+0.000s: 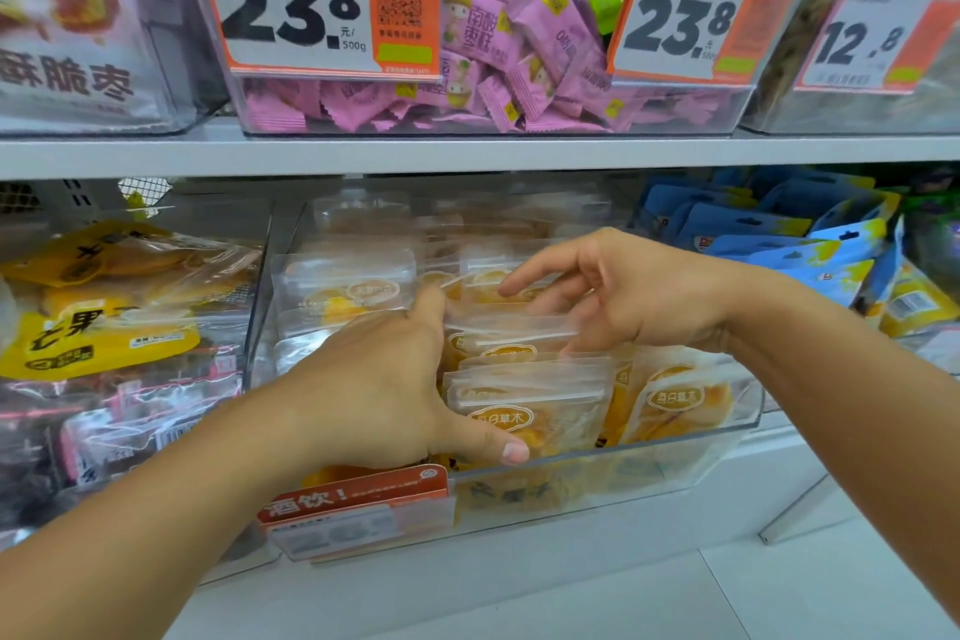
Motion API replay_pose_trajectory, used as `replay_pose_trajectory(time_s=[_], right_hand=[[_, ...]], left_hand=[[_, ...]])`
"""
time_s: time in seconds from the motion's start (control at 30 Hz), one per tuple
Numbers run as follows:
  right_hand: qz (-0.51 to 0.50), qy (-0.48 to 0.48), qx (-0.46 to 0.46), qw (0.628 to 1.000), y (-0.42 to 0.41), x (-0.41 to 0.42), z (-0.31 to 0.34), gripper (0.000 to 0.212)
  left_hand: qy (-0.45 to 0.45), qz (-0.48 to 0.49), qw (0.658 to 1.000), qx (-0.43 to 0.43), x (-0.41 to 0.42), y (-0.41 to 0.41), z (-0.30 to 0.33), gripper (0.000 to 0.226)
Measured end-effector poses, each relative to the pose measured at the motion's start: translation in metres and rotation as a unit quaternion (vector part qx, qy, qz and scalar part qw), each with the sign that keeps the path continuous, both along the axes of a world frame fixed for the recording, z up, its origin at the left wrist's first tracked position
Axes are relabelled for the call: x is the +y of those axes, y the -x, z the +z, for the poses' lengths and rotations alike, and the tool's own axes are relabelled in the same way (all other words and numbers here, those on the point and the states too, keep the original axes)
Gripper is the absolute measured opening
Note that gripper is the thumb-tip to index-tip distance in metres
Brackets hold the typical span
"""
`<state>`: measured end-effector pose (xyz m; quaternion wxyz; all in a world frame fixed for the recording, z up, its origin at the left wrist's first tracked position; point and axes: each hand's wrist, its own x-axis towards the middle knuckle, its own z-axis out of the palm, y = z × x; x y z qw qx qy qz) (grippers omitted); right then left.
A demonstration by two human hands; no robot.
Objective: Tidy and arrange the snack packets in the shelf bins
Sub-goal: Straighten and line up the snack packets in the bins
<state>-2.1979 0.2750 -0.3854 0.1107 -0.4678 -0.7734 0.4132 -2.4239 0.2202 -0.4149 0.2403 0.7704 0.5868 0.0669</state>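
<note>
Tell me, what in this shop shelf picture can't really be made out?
- Head view: left hand fingertips, hidden behind the clear packets; its grip can't be judged.
- The lower price tag: print blurred.
- The tag reading 12.8: small print blurred, right side cut by the frame edge.
- The pink bag at top left: cut by the frame edge.
</note>
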Motion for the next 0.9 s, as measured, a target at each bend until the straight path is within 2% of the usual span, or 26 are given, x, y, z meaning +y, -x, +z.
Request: replay_pose_trajectory(time_s=[0.13, 0.23, 0.33, 0.43, 0.53, 0.57, 0.6, 0.67, 0.7, 0.73, 0.8, 0.9], right_hand=[[-0.010, 0.041, 0.083, 0.996, -0.012, -0.007, 0.005, 0.059], [-0.022, 0.044, 0.104, 0.993, -0.011, -0.012, 0.009, 0.049], [-0.034, -0.007, 0.089, 0.995, -0.005, -0.013, 0.012, 0.052], [-0.058, 0.003, 0.172, 0.983, 0.002, -0.012, 0.018, 0.056], [-0.080, -0.009, 0.220, 0.972, 0.009, -0.011, 0.022, 0.042], [-0.101, -0.046, 0.201, 0.973, 0.008, -0.010, 0.023, 0.035], [-0.117, -0.116, 0.143, 0.976, 0.006, -0.008, 0.022, 0.028], [-0.099, -0.243, -0.069, 0.963, 0.002, -0.004, 0.020, 0.018], [-0.076, -0.256, -0.167, 0.949, 0.000, -0.004, 0.018, 0.015], [-0.061, -0.237, -0.230, 0.942, 0.000, -0.005, 0.016, 0.012], [-0.054, -0.172, -0.273, 0.945, 0.001, -0.007, 0.015, 0.010], [-0.043, -0.143, -0.325, 0.934, 0.009, -0.007, 0.013, 0.019]], left_hand=[[-0.024, 0.009, 0.999, -0.029, -0.005, 0.000, 0.005, 0.101], [-0.116, 0.026, 0.992, -0.032, -0.007, 0.000, 0.005, 0.102], [-0.165, 0.021, 0.986, 0.006, -0.008, -0.001, 0.007, 0.119], [-0.160, 0.012, 0.985, 0.061, -0.008, -0.002, 0.009, 0.126], [-0.161, 0.009, 0.984, 0.072, -0.011, -0.001, 0.008, 0.121], [-0.166, 0.010, 0.984, 0.061, -0.012, -0.001, 0.008, 0.112], [-0.172, 0.012, 0.984, 0.035, -0.012, 0.000, 0.009, 0.099], [-0.177, 0.036, 0.983, -0.033, -0.009, 0.002, 0.010, 0.074], [-0.178, 0.048, 0.982, -0.048, -0.007, 0.003, 0.011, 0.063], [-0.178, 0.050, 0.982, -0.043, -0.003, 0.003, 0.011, 0.051], [-0.180, 0.041, 0.983, -0.021, 0.002, 0.003, 0.011, 0.032], [-0.180, 0.041, 0.982, -0.026, 0.005, 0.003, 0.009, 0.022]])
